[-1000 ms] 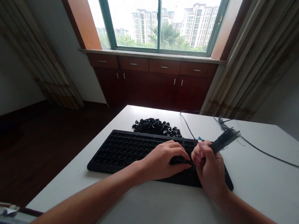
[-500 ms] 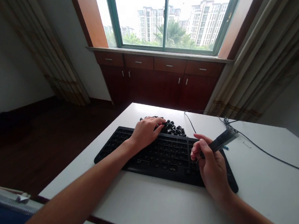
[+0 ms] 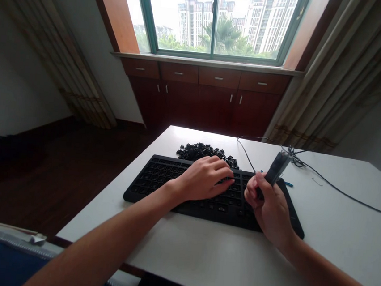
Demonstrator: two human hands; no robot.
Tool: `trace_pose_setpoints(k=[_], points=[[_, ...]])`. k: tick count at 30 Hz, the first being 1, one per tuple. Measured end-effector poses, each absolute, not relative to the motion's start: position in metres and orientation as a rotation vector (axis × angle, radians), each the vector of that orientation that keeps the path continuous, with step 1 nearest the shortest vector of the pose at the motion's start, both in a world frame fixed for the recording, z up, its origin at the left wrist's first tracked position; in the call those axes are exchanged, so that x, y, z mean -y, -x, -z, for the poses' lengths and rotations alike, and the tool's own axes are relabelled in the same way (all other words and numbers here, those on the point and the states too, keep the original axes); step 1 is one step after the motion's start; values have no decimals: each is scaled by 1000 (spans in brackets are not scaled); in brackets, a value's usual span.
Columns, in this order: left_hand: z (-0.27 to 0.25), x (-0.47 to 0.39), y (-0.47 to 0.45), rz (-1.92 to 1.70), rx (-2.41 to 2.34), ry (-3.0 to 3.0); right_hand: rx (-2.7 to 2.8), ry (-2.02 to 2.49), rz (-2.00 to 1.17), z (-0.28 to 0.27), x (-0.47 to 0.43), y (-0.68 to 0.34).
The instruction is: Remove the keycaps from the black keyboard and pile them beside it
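Observation:
A black keyboard (image 3: 160, 176) lies on the white table, its key positions mostly bare of caps. My left hand (image 3: 207, 176) is over its middle right part, fingers curled and thumb drawn toward the index finger; anything between the tips is too small to make out. Beside it, my right hand (image 3: 268, 204) is closed around a black tool (image 3: 276, 167) with a translucent greyish end pointing up and away. The tool's lower end is hidden in the fingers. Just behind the keyboard is a heap of loose black keycaps (image 3: 203, 151), partly covered by my left hand.
A thin black cable (image 3: 340, 193) runs across the right of the white table (image 3: 214, 248), tangled near the back edge. A slim blue item (image 3: 288, 184) lies by the keyboard's right end, near a bent wire (image 3: 317, 181). Dark red cabinets (image 3: 197, 103) stand under the window.
My left hand has moved from the keycap heap rightward and nearer, over the keyboard toward my right hand. The tool in my right hand has tipped more upright. The view has shifted slightly.

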State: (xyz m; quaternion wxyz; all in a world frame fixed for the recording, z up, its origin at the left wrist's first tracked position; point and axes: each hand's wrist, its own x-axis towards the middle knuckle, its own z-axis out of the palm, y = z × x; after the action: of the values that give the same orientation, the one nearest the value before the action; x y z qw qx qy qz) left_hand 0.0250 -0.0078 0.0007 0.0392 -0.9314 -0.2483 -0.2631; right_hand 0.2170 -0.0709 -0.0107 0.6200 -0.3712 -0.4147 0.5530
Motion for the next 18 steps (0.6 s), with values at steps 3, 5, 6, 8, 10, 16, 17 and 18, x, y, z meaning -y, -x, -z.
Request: trace_pose_setpoints(k=[3, 5, 6, 8, 10, 16, 17, 18], points=[[-3, 22, -36, 668, 342, 2899, 1012, 849, -1290, 12, 72, -218], [-3, 28, -40, 646, 214, 2889, 1041, 885, -1272, 14, 72, -219], [-2, 30, -42, 650, 192, 2882, 1047, 904, -1258, 15, 72, -219], [0, 32, -43, 663, 183, 2880, 1054, 932, -1236, 15, 72, -219], [2, 31, -43, 669, 187, 2903, 1067, 948, -1223, 15, 71, -220], [5, 29, -43, 694, 212, 2933, 1086, 953, -1218, 17, 71, -220], [5, 29, -43, 701, 212, 2933, 1091, 954, -1220, 17, 71, -220], [5, 29, -43, 704, 210, 2934, 1098, 956, -1224, 17, 71, -220]])
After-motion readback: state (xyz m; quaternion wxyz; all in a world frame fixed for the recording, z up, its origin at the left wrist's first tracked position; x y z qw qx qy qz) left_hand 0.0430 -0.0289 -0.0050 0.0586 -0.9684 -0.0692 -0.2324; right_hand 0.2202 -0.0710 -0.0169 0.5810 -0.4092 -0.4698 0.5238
